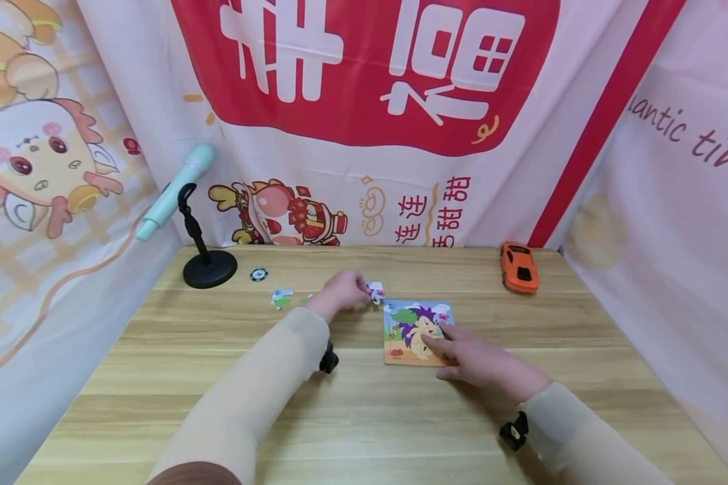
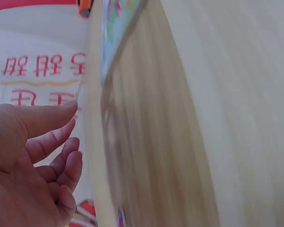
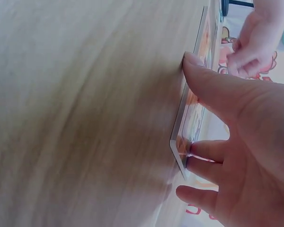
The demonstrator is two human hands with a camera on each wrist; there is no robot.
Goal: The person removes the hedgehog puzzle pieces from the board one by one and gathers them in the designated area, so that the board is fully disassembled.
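Note:
Thumb and fingertips of my left hand (image 1: 343, 295) pinch a small jigsaw piece (image 1: 376, 292) just off the upper left corner of a puzzle board; in the left wrist view the piece (image 2: 79, 87) shows as a thin edge at the thumb tip. The square puzzle board (image 1: 396, 351) lies flat on the table and pictures a purple-haired hedgehog. My right hand (image 1: 476, 357) rests on its right side, fingers spread on the picture and thumb at the near edge, as the right wrist view shows. Another loose jigsaw piece (image 1: 282, 298) lies left of the left hand.
A black stand (image 1: 209, 269) with a mint-green microphone (image 1: 176, 192) is at the back left, a round chip (image 1: 258, 274) beside it. An orange toy car (image 1: 520, 268) sits at the back right. Printed cloth walls (image 1: 364, 121) enclose the wooden table (image 1: 370, 417).

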